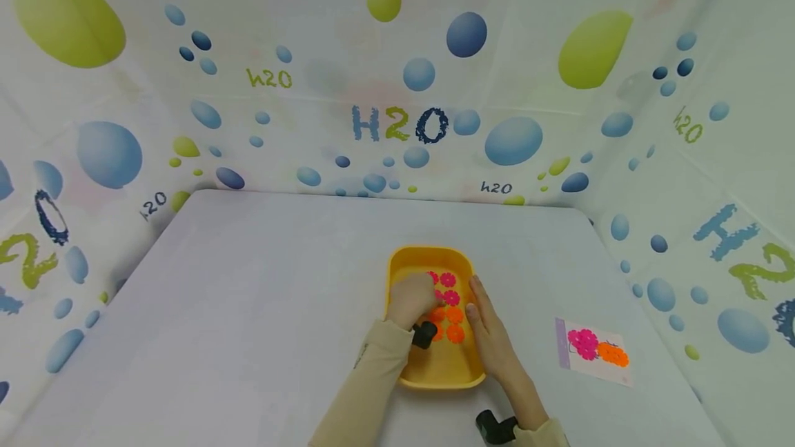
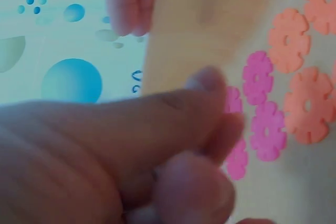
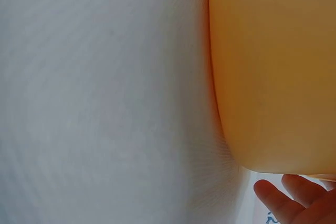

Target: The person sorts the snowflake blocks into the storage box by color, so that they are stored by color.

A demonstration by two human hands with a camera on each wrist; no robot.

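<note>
In the head view, a yellow plastic tray (image 1: pixel 437 374) lies on the white table. Several pink notched flower-shaped discs (image 1: pixel 451 297) lie flat inside it, with several orange ones (image 1: pixel 455 333) nearer to me. My left hand (image 1: pixel 413 299) reaches over the left rim with its fingers curled at the pink discs. In the left wrist view, its thumb and fingertips (image 2: pixel 207 80) partly cover pink discs (image 2: pixel 268 130); whether they pinch one is hidden. My right hand (image 1: pixel 493 336) lies along the tray's right wall, fingers straight. The right wrist view shows its fingertips by the tray wall (image 3: pixel 278 87).
A picture card (image 1: pixel 596 350) with a pink cluster and an orange shape lies to the right of the tray. Dark camera mounts sit on both wrists. A curtain (image 1: pixel 397 54) with coloured dots and "H2O" lettering hangs behind the table (image 1: pixel 248 295) and at its sides.
</note>
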